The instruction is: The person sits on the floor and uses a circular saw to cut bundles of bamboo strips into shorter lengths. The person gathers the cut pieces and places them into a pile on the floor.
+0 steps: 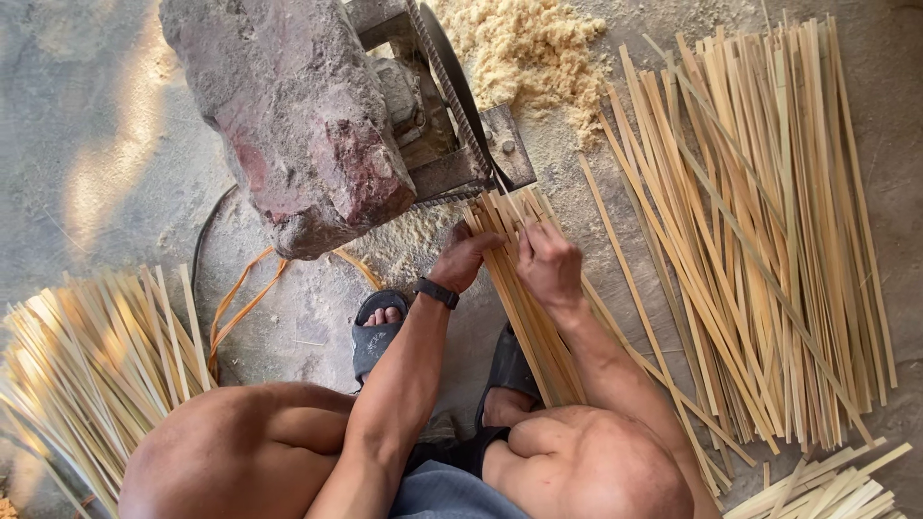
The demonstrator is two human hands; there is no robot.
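Your left hand point(465, 258) was curled around the bundle of strips point(524, 288) from its 9 o'clock side, fingers closed on it, a black watch point(437, 292) on that wrist. Your right hand point(548, 264) pinched the same bundle from 3 o'clock, fingers folded down over the top strips. The bundle lay on the floor point(96, 96) between your feet, one end against your right sandal point(510, 370), the other pointing at 12 o'clock and touching the machine point(461, 144), just below its dark wheel point(452, 77). A big reddish stone point(288, 115) sat on the machine at 11 o'clock. Sawdust point(524, 48) was heaped at 12 o'clock beyond it. A wide pile of strips point(760, 240) lay at 3 o'clock, a second pile point(87, 356) at 8 o'clock, and an orange strap point(240, 308) curled near your left sandal point(377, 332).

Your fingertips sat very near the wheel and its belt; I judged that a slip forward could carry them in. The strips' thin edges could also have cut or splintered your bare palms if the bundle had jerked.
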